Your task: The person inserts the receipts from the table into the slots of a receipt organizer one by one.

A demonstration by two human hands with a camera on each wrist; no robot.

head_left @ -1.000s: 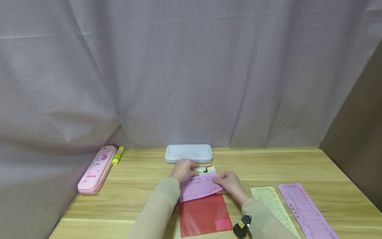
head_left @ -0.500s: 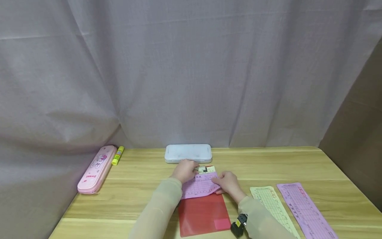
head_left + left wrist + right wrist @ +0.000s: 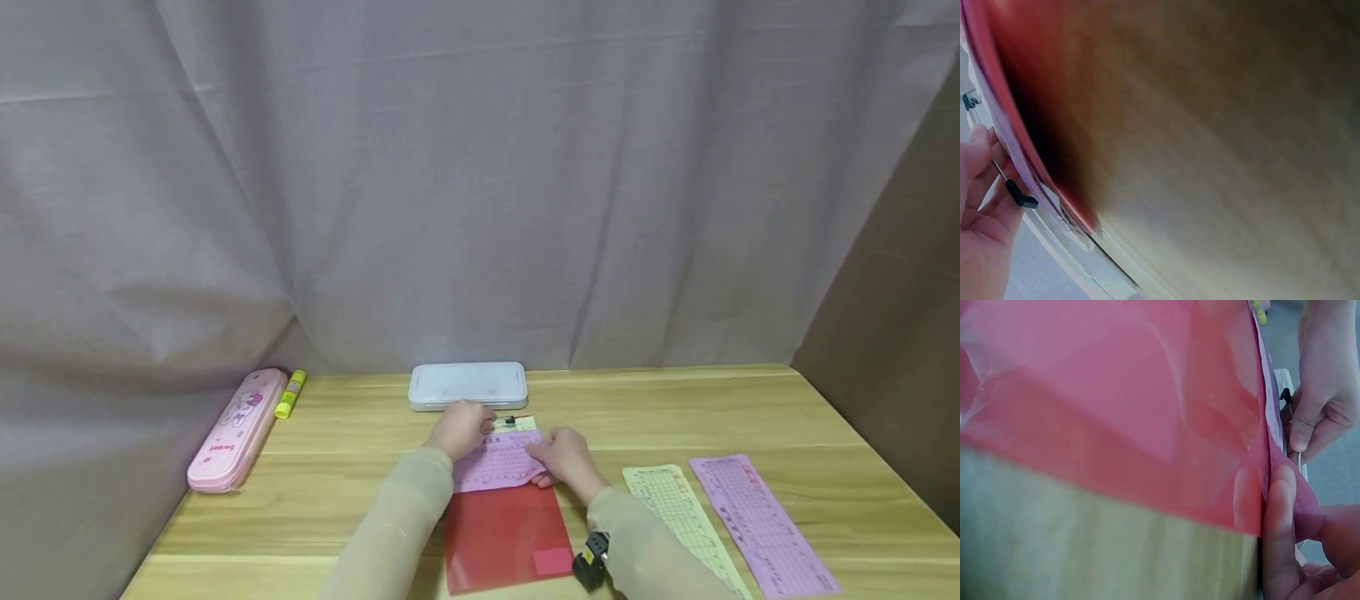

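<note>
A red translucent folder (image 3: 502, 537) lies at the front centre, with a printed purple sheet (image 3: 491, 468) across its upper part. My left hand (image 3: 459, 429) is at the folder's top end, thumb and fingers pinching a thin metal clip bar (image 3: 1000, 170) with black ends. At the sheet's right edge, my right hand (image 3: 564, 458) pinches the purple paper, thumb on top and fingers behind. One of its fingertips (image 3: 1247, 494) shows through the red plastic in the right wrist view. Above the purple sheet shows a strip of pale yellow paper (image 3: 528, 423). The left hand hides the bar's left part.
A white case (image 3: 468, 385) stands right behind the folder. Farther left are a pink pencil case (image 3: 236, 433) and a yellow glue stick (image 3: 291, 394). On the right lie a yellow-green printed sheet (image 3: 678, 512) and another purple sheet (image 3: 761, 525). A grey curtain (image 3: 450, 183) closes the back.
The purple sheet's lower edge has risen slightly toward the folder's top, with the right hand still on it. The left hand keeps its hold at the clip. The head view has shifted a little.
</note>
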